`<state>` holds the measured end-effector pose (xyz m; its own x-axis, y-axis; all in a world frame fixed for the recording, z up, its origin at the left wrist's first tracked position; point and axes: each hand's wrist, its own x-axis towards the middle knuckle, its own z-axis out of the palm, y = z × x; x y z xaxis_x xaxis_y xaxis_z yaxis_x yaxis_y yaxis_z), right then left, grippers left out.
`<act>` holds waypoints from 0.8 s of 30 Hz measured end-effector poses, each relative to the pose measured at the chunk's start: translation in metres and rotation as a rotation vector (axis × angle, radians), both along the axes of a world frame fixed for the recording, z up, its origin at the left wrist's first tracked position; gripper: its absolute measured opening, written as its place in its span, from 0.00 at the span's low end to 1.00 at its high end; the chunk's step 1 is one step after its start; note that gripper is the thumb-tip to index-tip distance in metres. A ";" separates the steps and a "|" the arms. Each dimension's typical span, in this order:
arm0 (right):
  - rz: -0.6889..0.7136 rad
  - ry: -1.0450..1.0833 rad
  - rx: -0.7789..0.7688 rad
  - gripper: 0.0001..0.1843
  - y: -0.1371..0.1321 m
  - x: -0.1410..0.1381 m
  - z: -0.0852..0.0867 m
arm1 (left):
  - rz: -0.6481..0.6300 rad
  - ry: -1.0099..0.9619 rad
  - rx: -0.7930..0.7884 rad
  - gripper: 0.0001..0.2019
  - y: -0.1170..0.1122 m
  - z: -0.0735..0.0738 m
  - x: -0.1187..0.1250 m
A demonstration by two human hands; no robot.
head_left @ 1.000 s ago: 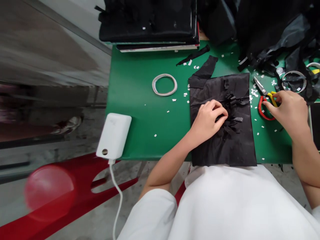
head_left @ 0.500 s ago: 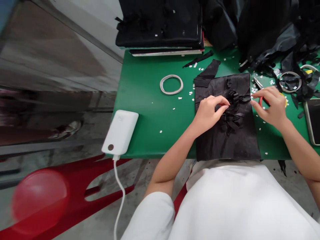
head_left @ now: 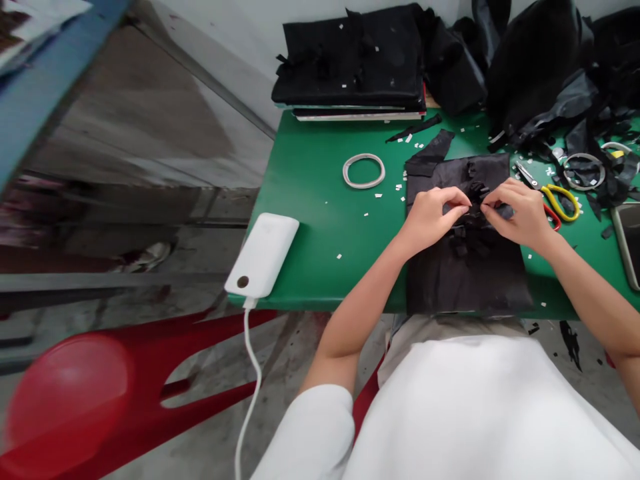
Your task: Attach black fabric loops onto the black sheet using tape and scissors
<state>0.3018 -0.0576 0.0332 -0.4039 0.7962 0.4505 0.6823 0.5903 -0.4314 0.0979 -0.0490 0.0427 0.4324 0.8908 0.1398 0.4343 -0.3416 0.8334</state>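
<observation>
Black fabric panel [head_left: 465, 267] looks thin and floppy, both the left hand [head_left: 431, 215] and right hand [head_left: 515, 212] pinching its little strips [head_left: 475, 193] between the fingertips.

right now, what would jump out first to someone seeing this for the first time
The bright green table draws the eye, with the left hand and right hand meeting over small black strips on a black fabric sheet at its near edge. Scissors with yellow and red handles lie just right of the hands. A white power bank sits on the table's near left corner, its cable hanging down.
</observation>
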 end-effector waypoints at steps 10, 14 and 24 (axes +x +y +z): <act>0.168 -0.146 0.174 0.05 -0.006 0.005 -0.028 | 0.466 0.409 0.216 0.10 0.052 -0.028 -0.076; 0.192 -0.142 0.133 0.06 -0.008 0.005 -0.028 | 0.632 0.577 0.094 0.08 0.077 -0.062 -0.113; -0.450 -0.243 -0.063 0.11 0.003 0.047 -0.006 | 0.496 -0.040 0.062 0.06 0.079 -0.045 -0.094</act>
